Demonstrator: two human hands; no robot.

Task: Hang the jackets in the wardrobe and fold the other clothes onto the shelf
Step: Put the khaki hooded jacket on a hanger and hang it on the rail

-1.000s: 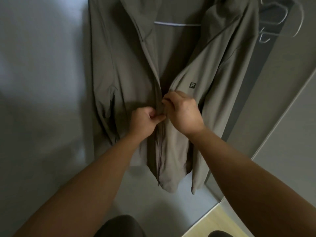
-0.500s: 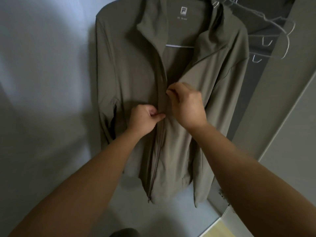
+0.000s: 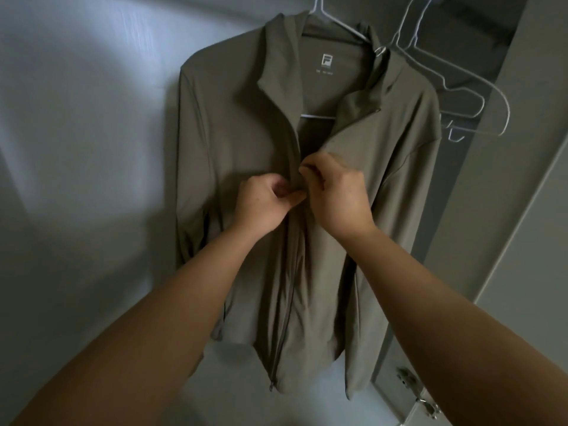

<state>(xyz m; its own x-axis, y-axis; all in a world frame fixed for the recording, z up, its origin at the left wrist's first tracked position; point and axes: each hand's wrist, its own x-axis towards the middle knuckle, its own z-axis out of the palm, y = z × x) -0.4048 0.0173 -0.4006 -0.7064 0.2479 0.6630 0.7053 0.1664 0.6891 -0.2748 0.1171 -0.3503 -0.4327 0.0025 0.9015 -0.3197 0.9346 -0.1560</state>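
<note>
Wall (image 3: pixel 76 149), pale grey and dim, fills the space behind and to the left of both grips. An olive-green jacket (image 3: pixel 233 133) hangs flat against it, with its chest directly under the grips, its collar above them and its hem well below. To the right of the right grip stands a pale wardrobe panel (image 3: pixel 522 210), with a dark gap between it and the jacket. Two bare forearms reach up from the lower corners.

The left grip (image 3: pixel 261 204) pinches the jacket's front edge between thumb and curled forefinger. The right grip (image 3: pixel 338 195), just beside it and slightly higher, is clenched on the opposite front edge at the same seam (the slider itself is hidden by the fingers).

Below the grips the zip (image 3: pixel 284 330) runs closed down to the hem. Above them the fronts part in a V. A white wire hanger (image 3: pixel 335 23) carries the jacket, and its lower bar shows in the V. Empty white hangers (image 3: pixel 479 96) sit up and to the right of the right grip. A small logo label (image 3: pixel 327 60) shows inside the collar. Far below the right grip is a blurred metal fitting (image 3: pixel 415 392).
</note>
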